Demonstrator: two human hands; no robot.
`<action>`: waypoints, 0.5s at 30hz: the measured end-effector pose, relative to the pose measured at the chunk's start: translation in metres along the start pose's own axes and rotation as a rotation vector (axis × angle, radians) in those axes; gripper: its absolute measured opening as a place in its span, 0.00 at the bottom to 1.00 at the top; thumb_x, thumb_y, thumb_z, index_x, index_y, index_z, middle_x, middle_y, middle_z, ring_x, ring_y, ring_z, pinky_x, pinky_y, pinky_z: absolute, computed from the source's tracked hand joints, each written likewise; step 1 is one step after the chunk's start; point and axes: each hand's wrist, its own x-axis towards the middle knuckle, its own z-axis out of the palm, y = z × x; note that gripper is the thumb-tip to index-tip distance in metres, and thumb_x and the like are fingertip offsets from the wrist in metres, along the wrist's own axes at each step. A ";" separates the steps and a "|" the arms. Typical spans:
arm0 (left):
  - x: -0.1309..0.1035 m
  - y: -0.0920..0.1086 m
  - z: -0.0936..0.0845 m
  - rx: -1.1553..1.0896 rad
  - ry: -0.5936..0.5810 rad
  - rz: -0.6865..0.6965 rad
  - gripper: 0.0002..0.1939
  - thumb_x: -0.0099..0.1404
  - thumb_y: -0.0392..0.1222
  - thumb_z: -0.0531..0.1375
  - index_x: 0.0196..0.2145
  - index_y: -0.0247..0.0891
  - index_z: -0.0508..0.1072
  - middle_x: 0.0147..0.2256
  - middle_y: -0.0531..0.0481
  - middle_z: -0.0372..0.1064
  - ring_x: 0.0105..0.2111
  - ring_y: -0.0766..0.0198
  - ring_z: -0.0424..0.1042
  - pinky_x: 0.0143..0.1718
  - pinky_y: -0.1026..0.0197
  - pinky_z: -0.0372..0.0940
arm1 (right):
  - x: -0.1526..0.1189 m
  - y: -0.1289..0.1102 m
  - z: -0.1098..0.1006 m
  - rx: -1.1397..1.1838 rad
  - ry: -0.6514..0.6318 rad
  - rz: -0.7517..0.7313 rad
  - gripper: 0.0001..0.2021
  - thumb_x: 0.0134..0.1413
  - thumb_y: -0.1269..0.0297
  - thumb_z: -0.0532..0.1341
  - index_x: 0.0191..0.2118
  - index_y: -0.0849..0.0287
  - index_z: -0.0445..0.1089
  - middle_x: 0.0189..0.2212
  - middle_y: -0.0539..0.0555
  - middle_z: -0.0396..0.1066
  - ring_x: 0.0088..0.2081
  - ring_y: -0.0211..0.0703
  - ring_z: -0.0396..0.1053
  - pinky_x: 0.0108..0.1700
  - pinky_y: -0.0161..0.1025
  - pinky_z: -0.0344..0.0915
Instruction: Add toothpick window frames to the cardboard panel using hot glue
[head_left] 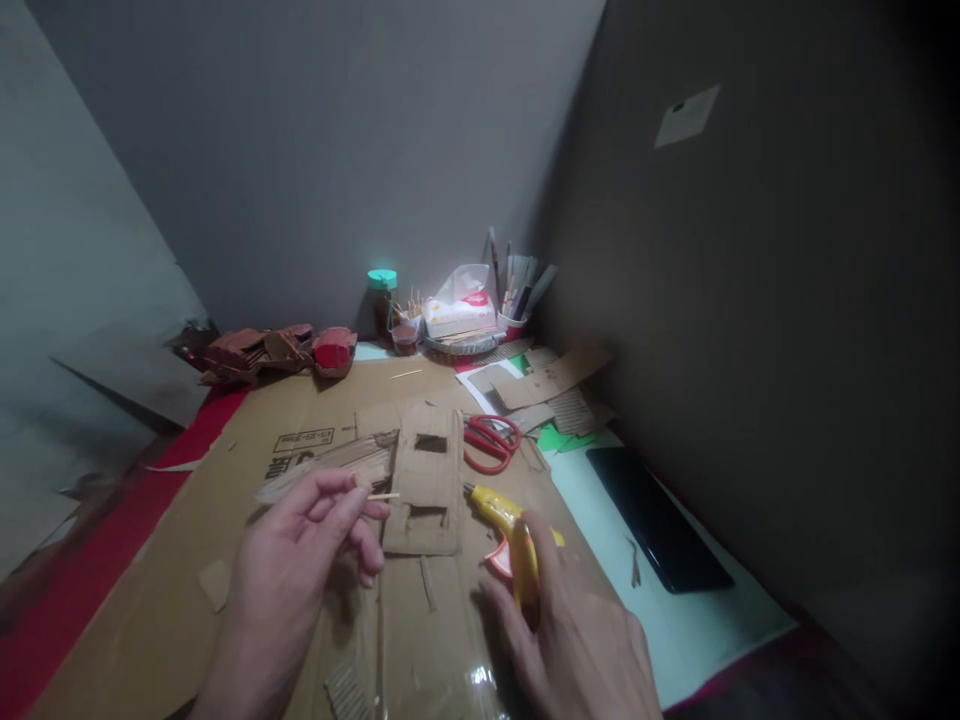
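My left hand [307, 560] is closed in a pinch on a thin wooden stick [384, 496], which points to the right. The stick's tip is over the edge of a cardboard piece [429, 480] with two rectangular cutouts. At the right, my right hand [577, 620] has its thumb and fingers around the handle of a yellow hot glue gun [495, 510]. The gun's nozzle points to the upper left, toward the cardboard piece. Part of the handle is hidden by my fingers. Red-handled scissors [491, 443] lie just beyond the gun.
A large cardboard sheet [262, 540] covers the table. Cardboard scraps [562, 385] are piled at the back right, near a black phone [656, 515]. Along the back stand a tissue pack [461, 312], a cup of sticks [409, 312], a teal-lidded jar [382, 285] and reddish cardboard shapes [259, 352].
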 end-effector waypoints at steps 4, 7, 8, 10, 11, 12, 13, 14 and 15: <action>-0.004 0.000 -0.004 -0.003 0.001 0.022 0.07 0.64 0.46 0.61 0.36 0.42 0.68 0.22 0.54 0.74 0.23 0.65 0.70 0.22 0.68 0.66 | 0.001 0.005 -0.007 0.042 -0.058 0.014 0.22 0.66 0.54 0.47 0.60 0.59 0.55 0.33 0.58 0.76 0.24 0.53 0.76 0.21 0.43 0.69; -0.005 0.001 -0.009 -0.022 -0.001 0.024 0.07 0.64 0.46 0.62 0.36 0.42 0.68 0.24 0.54 0.74 0.21 0.67 0.70 0.21 0.68 0.65 | -0.001 0.021 -0.014 0.185 -0.113 0.042 0.18 0.65 0.53 0.48 0.55 0.56 0.58 0.32 0.56 0.76 0.27 0.51 0.76 0.25 0.41 0.71; -0.006 0.002 -0.010 -0.030 -0.001 0.024 0.07 0.64 0.45 0.62 0.36 0.42 0.68 0.26 0.54 0.74 0.20 0.68 0.69 0.20 0.68 0.65 | -0.003 0.027 -0.015 0.255 -0.135 0.070 0.17 0.64 0.52 0.49 0.52 0.56 0.59 0.32 0.55 0.75 0.27 0.49 0.76 0.26 0.40 0.71; -0.006 0.003 -0.011 -0.051 -0.004 0.035 0.06 0.64 0.45 0.62 0.36 0.42 0.68 0.26 0.56 0.73 0.19 0.69 0.68 0.18 0.69 0.64 | -0.005 0.041 -0.015 0.420 -0.150 0.162 0.16 0.62 0.50 0.53 0.48 0.55 0.60 0.31 0.53 0.75 0.28 0.46 0.75 0.27 0.37 0.71; -0.006 0.003 -0.011 -0.057 -0.010 0.039 0.06 0.63 0.45 0.62 0.35 0.42 0.68 0.26 0.57 0.72 0.18 0.69 0.68 0.18 0.69 0.64 | -0.006 0.047 -0.014 0.516 -0.137 0.220 0.16 0.60 0.49 0.55 0.46 0.55 0.61 0.32 0.53 0.75 0.29 0.45 0.75 0.28 0.35 0.71; -0.006 0.003 -0.011 -0.062 -0.011 0.045 0.06 0.63 0.45 0.62 0.34 0.42 0.69 0.25 0.58 0.72 0.18 0.70 0.67 0.18 0.69 0.63 | -0.006 0.052 -0.011 0.616 -0.111 0.274 0.16 0.58 0.49 0.57 0.44 0.55 0.61 0.33 0.53 0.75 0.31 0.45 0.75 0.29 0.34 0.72; -0.005 0.003 -0.011 -0.065 -0.015 0.051 0.06 0.63 0.45 0.62 0.34 0.42 0.69 0.25 0.58 0.71 0.18 0.70 0.67 0.18 0.69 0.63 | -0.005 0.055 -0.009 0.716 -0.076 0.327 0.17 0.55 0.48 0.60 0.42 0.56 0.63 0.32 0.53 0.75 0.32 0.45 0.75 0.30 0.33 0.72; -0.005 0.003 -0.010 -0.068 -0.014 0.058 0.06 0.63 0.45 0.62 0.34 0.42 0.69 0.24 0.58 0.71 0.18 0.71 0.66 0.18 0.70 0.63 | -0.003 0.057 -0.007 0.814 -0.031 0.380 0.18 0.51 0.48 0.63 0.40 0.56 0.64 0.32 0.53 0.74 0.32 0.45 0.75 0.31 0.33 0.72; -0.004 0.003 -0.009 -0.069 -0.013 0.061 0.06 0.63 0.45 0.62 0.34 0.42 0.69 0.24 0.59 0.70 0.18 0.71 0.66 0.18 0.70 0.62 | -0.001 0.057 -0.006 0.910 0.021 0.435 0.19 0.48 0.48 0.66 0.39 0.57 0.65 0.31 0.53 0.74 0.32 0.45 0.75 0.32 0.33 0.72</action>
